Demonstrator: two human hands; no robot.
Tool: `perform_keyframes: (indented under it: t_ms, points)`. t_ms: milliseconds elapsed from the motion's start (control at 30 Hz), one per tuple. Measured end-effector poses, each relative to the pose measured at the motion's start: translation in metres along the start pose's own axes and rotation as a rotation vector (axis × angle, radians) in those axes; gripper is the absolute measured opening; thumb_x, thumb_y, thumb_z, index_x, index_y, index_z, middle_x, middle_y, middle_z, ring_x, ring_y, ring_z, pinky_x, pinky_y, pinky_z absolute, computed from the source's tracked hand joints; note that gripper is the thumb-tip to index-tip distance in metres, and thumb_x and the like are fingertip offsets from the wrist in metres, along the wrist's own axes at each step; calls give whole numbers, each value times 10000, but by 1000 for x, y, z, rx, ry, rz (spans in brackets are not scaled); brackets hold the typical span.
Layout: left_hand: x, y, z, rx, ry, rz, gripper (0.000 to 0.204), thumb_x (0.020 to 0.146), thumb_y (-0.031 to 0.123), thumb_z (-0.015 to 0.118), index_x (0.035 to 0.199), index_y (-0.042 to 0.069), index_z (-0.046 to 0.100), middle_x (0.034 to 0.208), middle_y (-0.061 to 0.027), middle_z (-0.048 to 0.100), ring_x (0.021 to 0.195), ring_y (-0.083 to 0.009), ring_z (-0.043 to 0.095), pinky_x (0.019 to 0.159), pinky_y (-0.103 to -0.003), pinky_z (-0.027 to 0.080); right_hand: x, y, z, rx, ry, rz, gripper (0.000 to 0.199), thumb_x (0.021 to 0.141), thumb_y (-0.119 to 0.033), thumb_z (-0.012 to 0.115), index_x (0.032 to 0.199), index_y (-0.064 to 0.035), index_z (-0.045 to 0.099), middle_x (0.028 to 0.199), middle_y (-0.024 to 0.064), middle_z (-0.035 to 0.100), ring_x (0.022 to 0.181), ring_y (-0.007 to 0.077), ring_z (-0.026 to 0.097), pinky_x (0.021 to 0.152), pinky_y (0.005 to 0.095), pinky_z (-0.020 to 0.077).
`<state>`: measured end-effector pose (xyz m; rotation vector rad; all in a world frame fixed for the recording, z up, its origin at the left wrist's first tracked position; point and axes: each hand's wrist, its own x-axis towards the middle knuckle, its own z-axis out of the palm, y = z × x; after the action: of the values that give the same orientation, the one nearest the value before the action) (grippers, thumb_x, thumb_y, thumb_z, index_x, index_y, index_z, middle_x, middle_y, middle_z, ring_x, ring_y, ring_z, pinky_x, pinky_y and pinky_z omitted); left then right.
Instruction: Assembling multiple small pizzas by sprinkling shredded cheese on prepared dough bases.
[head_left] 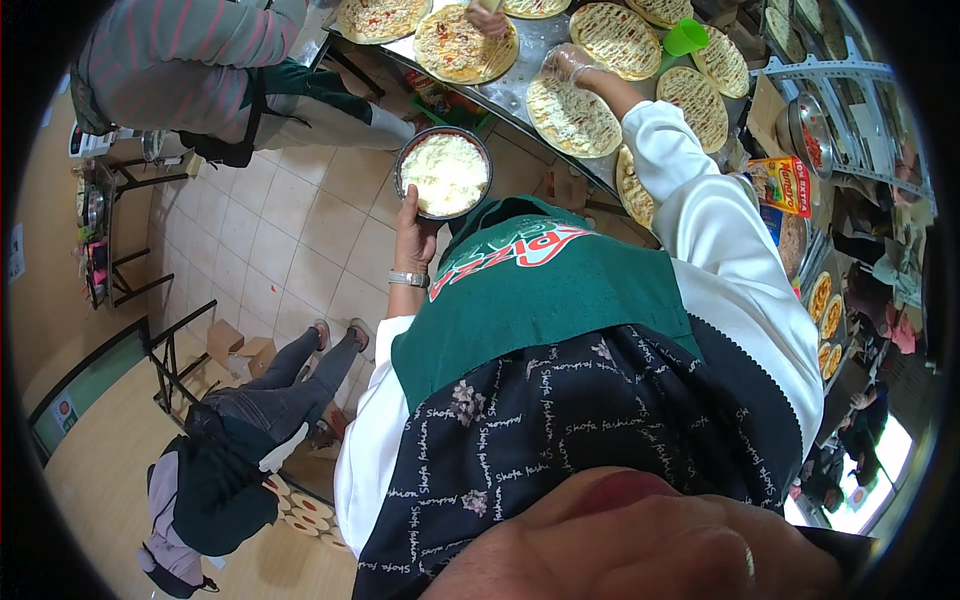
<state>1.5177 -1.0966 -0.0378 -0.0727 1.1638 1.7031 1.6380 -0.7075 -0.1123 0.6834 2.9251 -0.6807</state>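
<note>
My left hand point(413, 235), with a bracelet at the wrist, grips a dark round bowl point(455, 214) from its near side. White grated cheese point(443, 172) fills the bowl, held out in front of my green apron over the floor. In a clear plastic glove, my right hand point(569, 65) is over the far edge of a pizza point(575, 122) lying on the metal table. White shreds cover much of that pizza. The loose glove and the small size blur the fingers, so their pose does not show.
More topped pizzas point(614, 40) crowd the metal table point(507, 92), with a green cup point(684, 37) among them. A co-worker's hand point(487, 18) reaches over a neighbouring pizza point(466, 50). At right are a metal bowl point(812, 140) and a yellow-red packet point(780, 186). People stand at left.
</note>
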Motion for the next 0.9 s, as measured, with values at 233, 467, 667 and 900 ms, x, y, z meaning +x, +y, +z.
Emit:
perform_keyframes:
  t_ms: [233,467,667,900]
  points:
    - [24,-19,6,83,21,-68,564,849,403,589,1202,-18,463,1178,-126,544,1063,-209,549,833,-374,487,-39,-85,-10,287,58,-184,139,741,-45,644,865,-88,687,855,82,655,789,214,624,699,319,517]
    - [45,-42,40,36,-125,-186,530,861,393,578,1195,-2,459,1159,-117,548,1034,-211,556,872,-383,464,-96,-172,3,-41,-100,-398,351,755,-292,630,1049,-101,609,972,125,589,965,291,580,797,380,480]
    - [65,-54,41,138,-177,-259,501,853,385,593,1163,10,475,1113,-96,564,972,-189,584,793,-390,512,-82,-145,9,264,-274,-56,178,692,-121,625,854,-45,630,770,193,602,755,341,616,670,420,465]
    - [77,-64,59,182,-230,-228,432,877,367,564,1112,8,511,938,-33,616,677,-64,584,552,-177,484,-107,-137,-6,-79,-24,-50,166,686,-126,647,828,-42,633,793,181,615,782,321,622,665,415,478]
